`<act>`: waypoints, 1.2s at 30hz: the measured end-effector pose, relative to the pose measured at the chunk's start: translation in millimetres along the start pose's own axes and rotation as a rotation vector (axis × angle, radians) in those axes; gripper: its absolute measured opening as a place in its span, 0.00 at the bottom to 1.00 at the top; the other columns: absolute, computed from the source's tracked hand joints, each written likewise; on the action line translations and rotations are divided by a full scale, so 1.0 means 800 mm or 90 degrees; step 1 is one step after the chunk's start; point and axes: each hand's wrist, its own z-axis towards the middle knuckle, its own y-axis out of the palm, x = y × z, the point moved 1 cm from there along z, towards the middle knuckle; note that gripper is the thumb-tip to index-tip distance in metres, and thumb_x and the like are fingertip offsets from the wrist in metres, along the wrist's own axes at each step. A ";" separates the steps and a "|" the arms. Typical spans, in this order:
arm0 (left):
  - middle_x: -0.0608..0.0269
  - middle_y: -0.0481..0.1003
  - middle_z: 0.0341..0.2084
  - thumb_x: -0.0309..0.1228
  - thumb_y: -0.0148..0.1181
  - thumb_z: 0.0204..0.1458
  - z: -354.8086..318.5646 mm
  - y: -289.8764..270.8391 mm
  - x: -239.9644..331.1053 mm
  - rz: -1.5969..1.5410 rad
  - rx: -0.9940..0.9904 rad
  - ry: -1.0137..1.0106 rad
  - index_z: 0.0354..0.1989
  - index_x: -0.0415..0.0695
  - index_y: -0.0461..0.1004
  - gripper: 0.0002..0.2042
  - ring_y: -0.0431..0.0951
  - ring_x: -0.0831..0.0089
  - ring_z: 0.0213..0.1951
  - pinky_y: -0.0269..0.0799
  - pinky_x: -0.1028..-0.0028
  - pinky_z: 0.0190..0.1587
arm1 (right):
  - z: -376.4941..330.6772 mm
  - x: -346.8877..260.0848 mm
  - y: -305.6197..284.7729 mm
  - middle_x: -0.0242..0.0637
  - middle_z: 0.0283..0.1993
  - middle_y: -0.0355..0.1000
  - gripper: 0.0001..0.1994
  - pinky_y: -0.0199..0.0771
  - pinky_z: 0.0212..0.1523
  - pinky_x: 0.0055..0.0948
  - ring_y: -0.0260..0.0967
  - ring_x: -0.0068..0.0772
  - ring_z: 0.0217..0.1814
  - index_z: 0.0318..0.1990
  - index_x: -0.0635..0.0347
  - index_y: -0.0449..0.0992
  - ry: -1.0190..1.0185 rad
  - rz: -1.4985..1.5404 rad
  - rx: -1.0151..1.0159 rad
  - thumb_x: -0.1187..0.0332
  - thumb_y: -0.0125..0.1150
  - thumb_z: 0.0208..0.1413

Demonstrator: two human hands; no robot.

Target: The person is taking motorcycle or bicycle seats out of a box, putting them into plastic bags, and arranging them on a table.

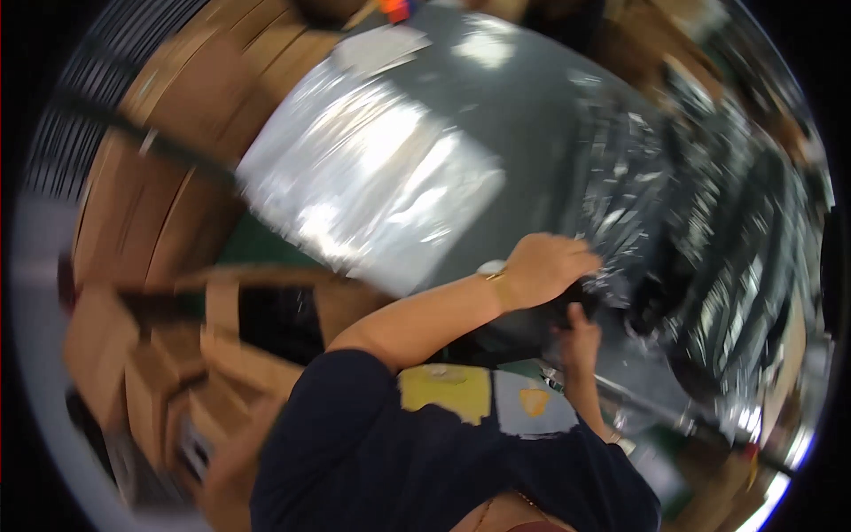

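My left hand [548,270] reaches across to the near edge of a dark item in clear, shiny plastic [620,191] on the right part of the table. Its fingers are curled and closed on the plastic's edge. Just below it is my right hand [581,344], thumb pointing up, close to the same dark wrapped goods. Motion blur and shadow hide most of its fingers. A stack of shiny clear plastic bags [363,168] lies on the grey tabletop [519,115], left of my hands.
White sheets or cards [381,49] lie at the table's far left, near a small orange and blue object [396,11]. More dark plastic-wrapped goods [745,239] pile up on the right. Large cardboard boxes [191,133] stand on the left, with open cartons [177,372] at the lower left.
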 end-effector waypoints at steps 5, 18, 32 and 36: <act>0.65 0.73 0.26 0.30 0.52 0.48 -0.085 -0.030 -0.026 -0.001 0.061 -0.155 0.32 0.53 0.75 0.06 0.76 0.61 0.30 0.71 0.65 0.28 | 0.070 -0.010 -0.006 0.37 0.38 0.74 0.13 0.75 0.37 0.25 0.73 0.29 0.37 0.44 0.63 0.73 -0.028 0.316 -0.075 0.63 0.54 0.58; 0.69 0.73 0.24 0.29 0.51 0.57 -0.584 -0.133 -0.065 -0.062 0.806 -0.910 0.35 0.42 0.73 0.06 0.69 0.83 0.26 0.65 0.80 0.29 | -0.033 0.063 0.268 0.38 0.31 0.73 0.10 0.73 0.29 0.22 0.70 0.24 0.27 0.45 0.62 0.70 -0.018 -0.502 -0.447 0.72 0.53 0.57; 0.63 0.73 0.27 0.25 0.51 0.48 -1.034 0.092 -0.378 -0.383 0.935 -1.402 0.43 0.49 0.64 0.13 0.73 0.69 0.25 0.69 0.69 0.28 | -0.025 0.041 0.297 0.44 0.16 0.69 0.07 0.69 0.14 0.26 0.66 0.32 0.11 0.27 0.69 0.69 -0.044 -0.676 -0.390 0.72 0.57 0.48; 0.45 0.72 0.37 0.26 0.58 0.36 -1.036 0.129 -0.453 -0.190 0.975 -1.505 0.35 0.39 0.65 0.15 0.73 0.52 0.42 0.66 0.67 0.49 | -0.029 0.026 0.283 0.44 0.07 0.62 0.06 0.62 0.07 0.27 0.55 0.31 0.04 0.22 0.65 0.64 -0.078 -0.682 -0.318 0.72 0.44 0.45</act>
